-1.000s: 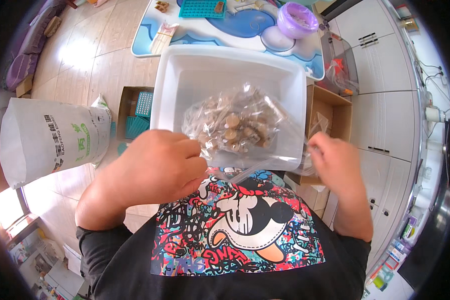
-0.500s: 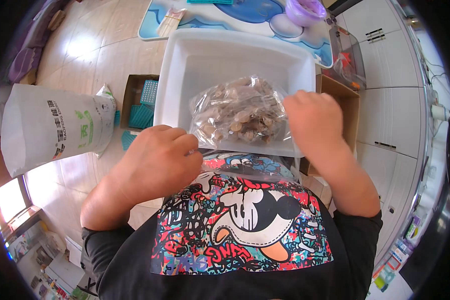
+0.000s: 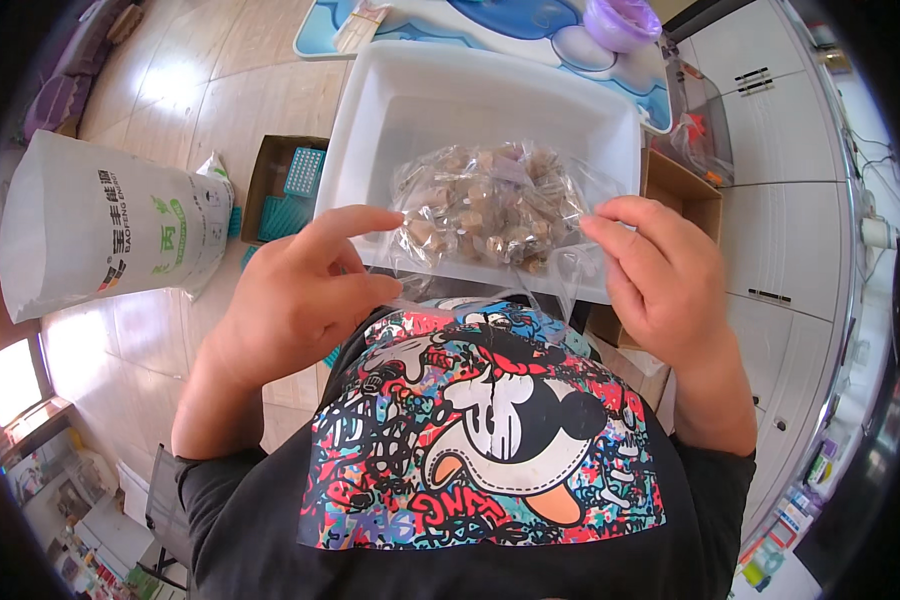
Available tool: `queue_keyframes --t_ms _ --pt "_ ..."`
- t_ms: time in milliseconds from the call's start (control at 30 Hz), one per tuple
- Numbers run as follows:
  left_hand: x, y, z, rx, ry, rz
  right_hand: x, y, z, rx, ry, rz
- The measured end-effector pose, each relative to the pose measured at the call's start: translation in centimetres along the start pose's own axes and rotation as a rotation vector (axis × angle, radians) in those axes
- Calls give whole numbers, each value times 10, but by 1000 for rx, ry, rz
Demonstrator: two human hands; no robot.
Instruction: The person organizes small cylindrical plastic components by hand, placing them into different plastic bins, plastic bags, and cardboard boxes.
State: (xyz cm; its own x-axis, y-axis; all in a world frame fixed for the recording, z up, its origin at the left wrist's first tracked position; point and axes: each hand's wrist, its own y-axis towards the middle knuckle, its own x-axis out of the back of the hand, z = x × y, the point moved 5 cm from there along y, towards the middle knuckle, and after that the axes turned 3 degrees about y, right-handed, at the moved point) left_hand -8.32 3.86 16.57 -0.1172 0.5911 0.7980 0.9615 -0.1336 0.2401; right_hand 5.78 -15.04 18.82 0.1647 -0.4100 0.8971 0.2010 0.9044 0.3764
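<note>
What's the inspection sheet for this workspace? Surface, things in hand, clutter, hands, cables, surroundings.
Surface: white tub; blue-and-white table beyond.
Job's things: clear plastic bag of small brownish pieces, lying in the tub.
Clutter: white sack at left; cardboard boxes either side; purple container on the table.
Hands: left hand at the bag's left, fingers parted; right hand at its right, grip unclear.
Cables: thin dark lines far right, possibly cords.
Surroundings: light floor, white cabinets.
</note>
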Motion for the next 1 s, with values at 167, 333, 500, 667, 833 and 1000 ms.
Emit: queue_keyframes --t_ms 167,333,500,667,833,1000 --pt "-15 -21 21 160 -235 -131 -11 -10 8 -76 88 182" --pt "-13 -23 33 175 -220 -188 -9 -36 -9 -51 -192 176" --pt "14 3 58 235 -204 -327 25 -37 -33 -101 -144 -42" --pt "20 7 38 85 90 -215 27 -50 11 44 -215 60" --pt "10 -34 6 173 -2 -77 21 -75 42 -72 -12 171" --pt "0 -48 21 618 -550 -329 38 -87 13 -397 58 -135"
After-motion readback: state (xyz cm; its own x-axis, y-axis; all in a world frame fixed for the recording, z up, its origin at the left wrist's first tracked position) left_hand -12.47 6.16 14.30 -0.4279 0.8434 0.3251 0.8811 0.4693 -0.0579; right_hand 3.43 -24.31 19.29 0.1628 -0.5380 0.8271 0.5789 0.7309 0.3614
